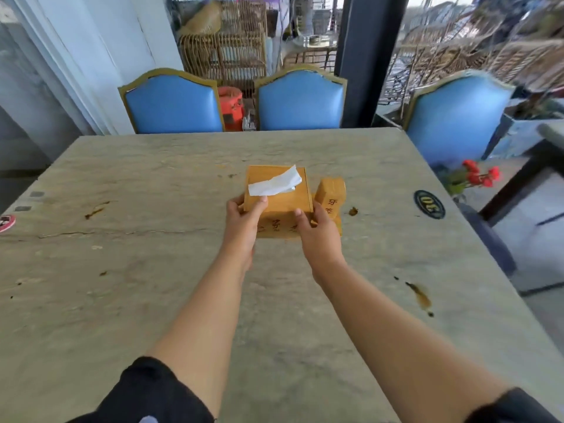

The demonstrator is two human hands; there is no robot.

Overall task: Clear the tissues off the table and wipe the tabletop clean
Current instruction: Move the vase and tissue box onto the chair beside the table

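A yellow wooden tissue box [282,196] stands in the middle of the stone tabletop [152,270], with a white tissue [274,182] sticking out of its top. My left hand [242,225] grips the box's near left corner, thumb touching the tissue's end. My right hand [317,236] holds the box's near right side. A small wooden toothpick holder [331,193] is attached on the box's right. Brown stains mark the table: one at the left [96,210], one beside the holder [353,211], one at the right [421,296].
Three blue padded chairs [174,105] [300,100] [457,117] stand along the far edge. A dark oval number sticker [429,204] sits near the right edge, with red flowers [476,175] just beyond it. A red round sticker [6,222] is at the left edge.
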